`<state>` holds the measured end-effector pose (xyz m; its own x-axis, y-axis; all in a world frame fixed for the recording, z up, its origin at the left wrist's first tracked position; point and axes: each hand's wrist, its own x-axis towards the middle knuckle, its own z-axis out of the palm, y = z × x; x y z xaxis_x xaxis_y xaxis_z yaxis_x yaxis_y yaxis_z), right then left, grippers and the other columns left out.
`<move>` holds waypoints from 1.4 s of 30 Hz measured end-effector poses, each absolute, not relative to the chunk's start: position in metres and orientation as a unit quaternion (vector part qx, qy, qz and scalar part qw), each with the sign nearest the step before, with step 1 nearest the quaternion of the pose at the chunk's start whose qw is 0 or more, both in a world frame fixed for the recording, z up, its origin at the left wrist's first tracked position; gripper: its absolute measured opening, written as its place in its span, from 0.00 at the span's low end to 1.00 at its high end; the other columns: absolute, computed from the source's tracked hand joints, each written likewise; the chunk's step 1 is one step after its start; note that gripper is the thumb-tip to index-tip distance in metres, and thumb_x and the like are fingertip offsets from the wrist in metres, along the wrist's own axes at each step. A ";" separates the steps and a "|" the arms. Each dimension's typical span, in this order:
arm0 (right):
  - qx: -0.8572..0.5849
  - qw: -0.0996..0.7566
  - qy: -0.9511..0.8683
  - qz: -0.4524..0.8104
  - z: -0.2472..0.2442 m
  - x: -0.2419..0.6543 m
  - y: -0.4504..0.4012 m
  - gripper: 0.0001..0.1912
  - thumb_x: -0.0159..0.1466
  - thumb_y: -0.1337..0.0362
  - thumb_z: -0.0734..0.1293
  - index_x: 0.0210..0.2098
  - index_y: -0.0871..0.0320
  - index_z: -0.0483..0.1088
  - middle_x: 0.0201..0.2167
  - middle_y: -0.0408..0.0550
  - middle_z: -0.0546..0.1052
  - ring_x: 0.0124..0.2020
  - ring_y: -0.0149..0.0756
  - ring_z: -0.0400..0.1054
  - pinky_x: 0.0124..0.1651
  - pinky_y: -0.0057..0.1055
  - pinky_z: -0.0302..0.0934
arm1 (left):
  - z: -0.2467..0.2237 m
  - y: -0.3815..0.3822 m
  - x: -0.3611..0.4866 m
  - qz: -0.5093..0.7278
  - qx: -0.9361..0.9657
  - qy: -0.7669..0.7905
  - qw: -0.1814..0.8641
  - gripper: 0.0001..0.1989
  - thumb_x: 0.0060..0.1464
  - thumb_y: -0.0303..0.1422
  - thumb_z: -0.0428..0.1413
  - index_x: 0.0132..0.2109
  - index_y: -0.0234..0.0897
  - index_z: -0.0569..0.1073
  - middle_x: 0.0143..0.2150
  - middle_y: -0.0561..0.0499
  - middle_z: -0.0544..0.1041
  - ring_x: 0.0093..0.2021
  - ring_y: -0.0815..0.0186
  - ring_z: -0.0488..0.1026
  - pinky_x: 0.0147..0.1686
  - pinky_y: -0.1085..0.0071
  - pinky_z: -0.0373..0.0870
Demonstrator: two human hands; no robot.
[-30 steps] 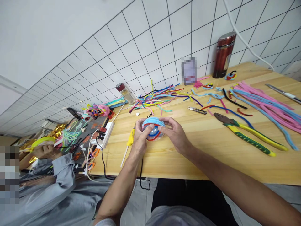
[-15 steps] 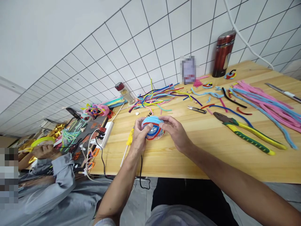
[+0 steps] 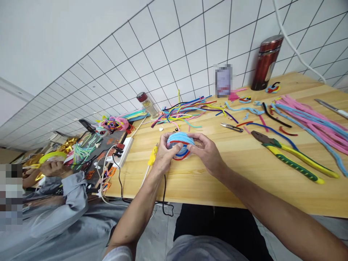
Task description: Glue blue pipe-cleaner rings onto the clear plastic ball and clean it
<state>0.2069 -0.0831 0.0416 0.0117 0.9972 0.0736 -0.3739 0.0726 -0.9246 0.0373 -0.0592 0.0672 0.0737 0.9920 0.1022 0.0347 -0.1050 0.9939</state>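
White wall tiles with dark grid lines slope across the background, above a pale wooden table whose smooth, lightly grained top runs the width of the work area. At the left, a second person's grey sleeve is raised over a neighbouring dark surface. On the right side of the table lies a loose spread of pink and light-blue strips, with green-and-yellow pliers nearer the person and a red flask upright by the wall. The left hand and right hand grasp a round piece between them over the near middle of the table, thumbs on its front, fingers curled around its sides. Light-blue coils cover its top, with red and dark-blue bands below. It is probably very light, with a soft, fuzzy, grippy outside; pressing hard would likely dent or shift the coils, so a gentle hold on opposite sides seems best. A yellow tool lies just beside the left hand; small snips and a tiny black bead lie beyond the hands.
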 end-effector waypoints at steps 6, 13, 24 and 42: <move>-0.371 0.613 -0.408 0.566 0.041 0.208 -0.082 0.22 0.54 0.57 0.76 0.48 0.53 0.75 0.48 0.47 0.81 0.48 0.43 0.76 0.52 0.41 0.71 | 0.071 -0.061 0.039 0.489 0.547 0.456 0.503 0.29 0.45 0.46 0.72 0.49 0.42 0.70 0.45 0.52 0.75 0.43 0.65 0.73 0.44 0.70 0.70; -0.366 0.632 -0.364 0.578 0.043 0.213 -0.076 0.21 0.54 0.57 0.77 0.46 0.52 0.76 0.47 0.46 0.82 0.52 0.42 0.74 0.58 0.43 0.67 | 0.081 -0.060 0.031 0.461 0.549 0.417 0.558 0.31 0.47 0.48 0.70 0.55 0.44 0.73 0.55 0.48 0.77 0.56 0.52 0.72 0.55 0.59 0.68; -0.358 0.613 -0.312 0.632 0.047 0.220 -0.071 0.20 0.52 0.54 0.77 0.43 0.51 0.77 0.49 0.45 0.81 0.49 0.42 0.75 0.51 0.39 0.69 | 0.070 -0.060 0.032 0.474 0.587 0.390 0.528 0.43 0.46 0.41 0.72 0.66 0.48 0.64 0.63 0.48 0.73 0.64 0.55 0.71 0.64 0.59 0.67; -0.356 0.605 -0.333 0.630 0.043 0.220 -0.070 0.17 0.54 0.54 0.76 0.43 0.47 0.78 0.50 0.44 0.82 0.52 0.44 0.74 0.53 0.41 0.69 | 0.077 -0.077 0.046 0.501 0.614 0.451 0.411 0.43 0.47 0.39 0.70 0.68 0.41 0.63 0.64 0.42 0.72 0.62 0.51 0.72 0.63 0.56 0.68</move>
